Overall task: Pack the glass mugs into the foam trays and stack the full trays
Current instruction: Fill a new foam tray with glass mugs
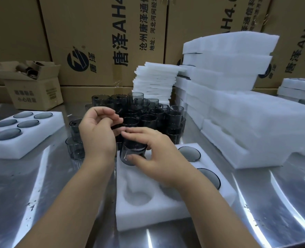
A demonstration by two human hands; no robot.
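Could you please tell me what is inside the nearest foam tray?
The foam tray holds glass mugs in its right-hand holes; the near-left hole is empty. The right hand grips another mug at the far-left hole and, with its forearm, covers the middle holes.

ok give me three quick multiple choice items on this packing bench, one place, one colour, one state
1. Where on the shiny steel table does the lone full white foam tray lie? A) far left B) far right C) near edge, centre
2. What colour are the loose glass mugs? A) amber B) smoky grey C) green
3. The near-left pocket of the partly filled white foam tray in front is: A) filled B) covered C) empty
Answers: 1 A, it sits at the picture's left; 2 B, the cluster looks dark grey; 3 C, only bare foam shows inside.
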